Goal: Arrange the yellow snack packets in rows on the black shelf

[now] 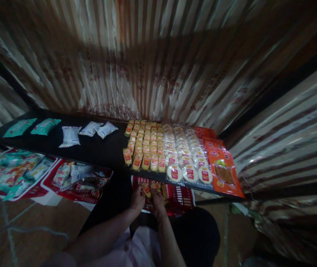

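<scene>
My left hand (138, 198) is closed on a small yellow wrapped snack cake (146, 190), low over a red basket (179, 193). Beside it, my right hand (157, 201) reaches into the same basket with its fingers bent together; what they hold is hidden. A few more yellow packs (164, 189) lie in the basket around the right fingers. Just above, on the black shelf (103, 154), yellow wrapped cakes (146, 163) stand in close rows. White round wrapped crackers (190, 173) fill the rows to their right.
Orange snack bags (225, 172) lie at the shelf's right end. White packets (70, 136) and teal packets (46, 127) are on the left. Under the shelf stand a basket of teal bags (11, 172) and another red basket (46, 181). Striped sheeting (147, 66) hangs behind.
</scene>
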### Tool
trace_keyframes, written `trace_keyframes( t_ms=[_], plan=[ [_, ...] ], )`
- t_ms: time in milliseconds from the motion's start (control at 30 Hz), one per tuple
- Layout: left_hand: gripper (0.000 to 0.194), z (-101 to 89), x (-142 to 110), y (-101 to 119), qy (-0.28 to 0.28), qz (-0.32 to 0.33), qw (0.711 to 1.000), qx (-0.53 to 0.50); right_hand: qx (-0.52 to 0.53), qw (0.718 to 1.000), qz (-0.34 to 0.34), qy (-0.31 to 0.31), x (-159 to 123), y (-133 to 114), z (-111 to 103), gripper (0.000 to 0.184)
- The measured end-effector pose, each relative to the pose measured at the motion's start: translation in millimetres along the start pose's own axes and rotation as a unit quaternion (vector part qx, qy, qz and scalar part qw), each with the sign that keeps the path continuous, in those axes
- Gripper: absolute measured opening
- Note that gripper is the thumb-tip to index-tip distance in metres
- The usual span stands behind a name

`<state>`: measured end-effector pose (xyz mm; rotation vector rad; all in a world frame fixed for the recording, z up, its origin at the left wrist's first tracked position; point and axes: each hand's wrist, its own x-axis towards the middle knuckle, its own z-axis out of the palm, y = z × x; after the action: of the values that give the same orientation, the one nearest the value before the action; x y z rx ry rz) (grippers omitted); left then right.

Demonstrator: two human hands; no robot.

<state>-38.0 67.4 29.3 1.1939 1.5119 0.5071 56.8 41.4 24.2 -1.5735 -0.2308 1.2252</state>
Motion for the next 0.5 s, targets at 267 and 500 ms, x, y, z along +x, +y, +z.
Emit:
trace_keyframes(
  t_ms=[267, 500],
  plan=[
    [0.029, -0.8, -12.7, 7.7, 0.003, 0.002, 1.0, -0.015, 0.002, 1.0, -0.024, 0.009, -9.7, -3.3, -3.2, 0.032],
    [0.022, 2.4, -17.5, 4.3, -0.003, -0.04, 0.998, -0.053, 0.033, 0.999, -0.032, 0.008, -12.5, 7.5, -8.8, 0.042]
  ],
)
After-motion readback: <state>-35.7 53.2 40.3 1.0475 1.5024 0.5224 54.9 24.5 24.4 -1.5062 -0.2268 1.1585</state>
